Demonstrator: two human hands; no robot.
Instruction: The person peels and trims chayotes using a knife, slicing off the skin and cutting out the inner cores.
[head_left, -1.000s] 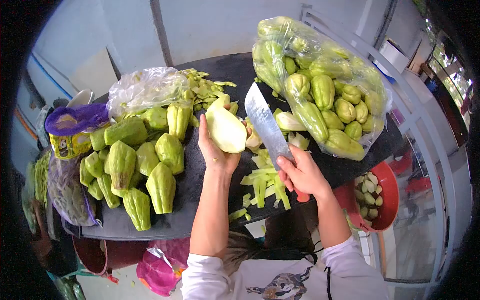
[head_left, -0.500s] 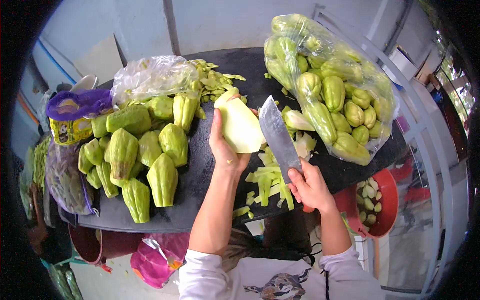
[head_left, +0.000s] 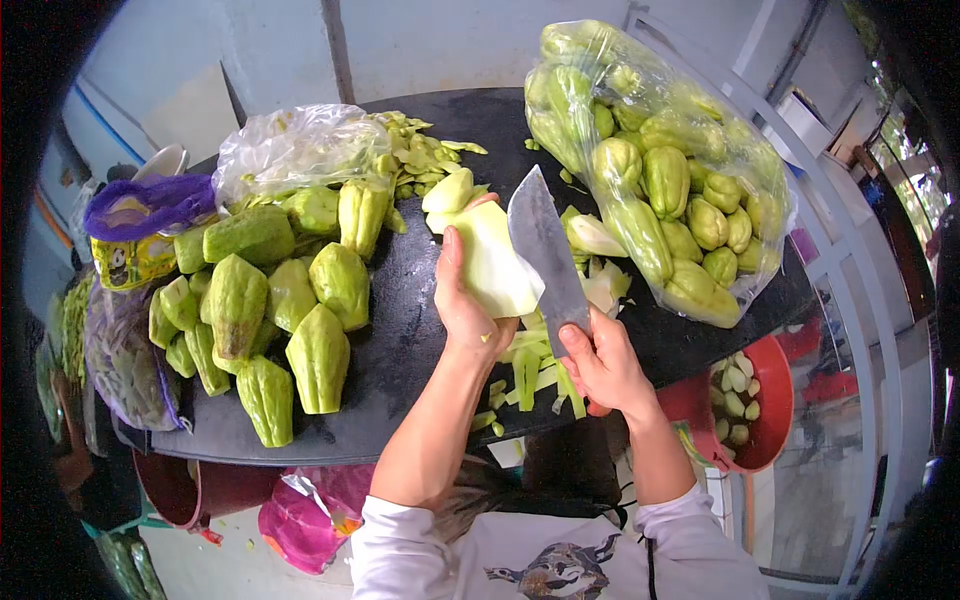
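Observation:
My left hand (head_left: 472, 318) is wrapped round a chayote (head_left: 492, 262) whose broad, pale cut face is turned up. At its far end a smaller chayote piece (head_left: 449, 190) sits against it; whether it is still attached I cannot tell. My right hand (head_left: 606, 368) grips a wide-bladed knife (head_left: 548, 255) by its handle, which is mostly hidden in the fingers. The blade points up and away, its edge beside the chayote's right side. Cut strips (head_left: 535, 372) lie on the dark table (head_left: 400, 395) under and between my hands.
Several peeled chayotes (head_left: 236, 305) are heaped on the left. A clear bag of whole chayotes (head_left: 690, 190) stands at the right. Behind the heap lie peelings (head_left: 415, 150) and crumpled plastic (head_left: 300, 150). A purple mesh bag (head_left: 130, 350) stands far left. Below the right edge is a red bucket (head_left: 775, 420) holding pieces.
The chayote has tilted, and a separate-looking piece now shows at its far end. The knife has moved slightly left and up, its blade closer to the chayote. Both hands keep their hold.

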